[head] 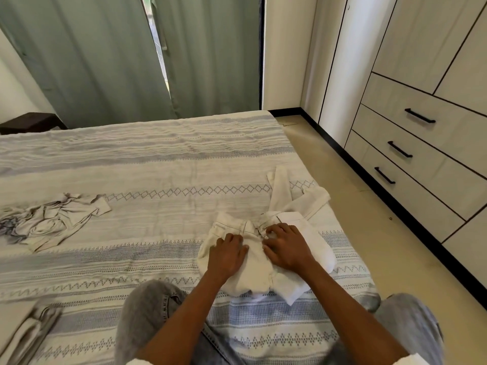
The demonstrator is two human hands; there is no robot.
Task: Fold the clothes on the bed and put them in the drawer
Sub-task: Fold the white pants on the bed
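Note:
Cream white trousers (pixel 290 206) lie on the bed (pixel 158 164) near its right edge, waist toward me and legs bunched toward the far right. My left hand (pixel 228 251) rests flat on the left half of the waist. At the fly in the middle, my right hand (pixel 286 246) has its fingers curled and pinches the fabric. A crumpled grey and white garment (pixel 52 219) sits at the bed's left side. The closed drawers (pixel 411 143) with black handles stand in the wardrobe at the right.
A folded grey cloth (pixel 31 330) lies at the bed's near left corner. My knees in grey jeans (pixel 147 312) rest on the bed. Beige floor (pixel 355 206) runs between bed and wardrobe. Green curtains (pixel 105 61) hang behind the bed.

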